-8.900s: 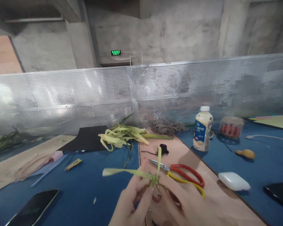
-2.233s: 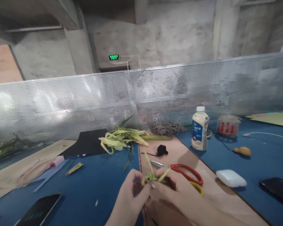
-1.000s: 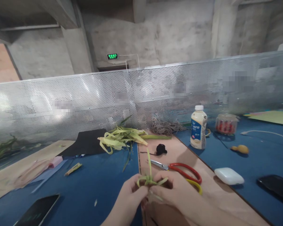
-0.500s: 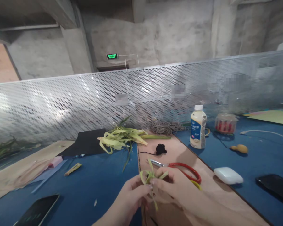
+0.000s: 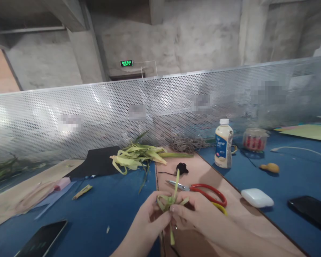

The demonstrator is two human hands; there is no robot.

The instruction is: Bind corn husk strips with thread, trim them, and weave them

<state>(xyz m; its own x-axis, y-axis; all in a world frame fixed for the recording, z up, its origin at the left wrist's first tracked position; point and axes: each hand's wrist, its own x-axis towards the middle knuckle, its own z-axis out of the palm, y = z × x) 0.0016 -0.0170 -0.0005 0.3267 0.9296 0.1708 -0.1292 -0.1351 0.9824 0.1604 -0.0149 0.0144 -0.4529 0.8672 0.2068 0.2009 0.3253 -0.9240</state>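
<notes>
Knotted leaf strip (image 5: 171,200) was held over the near centre of the bench (image 5: 128,214), apparently two-handed to stop its loops slackening. Fingers of the left hand (image 5: 151,217) and right hand (image 5: 199,210) pinched it from both sides, tips close together (scissors (image 5: 188,187) lay just beyond the right hand).

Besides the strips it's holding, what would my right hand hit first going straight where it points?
Probably your left hand: your right hand points forward and leftward, toward it, across the pale green strips. Exact depth is unclear.
</notes>
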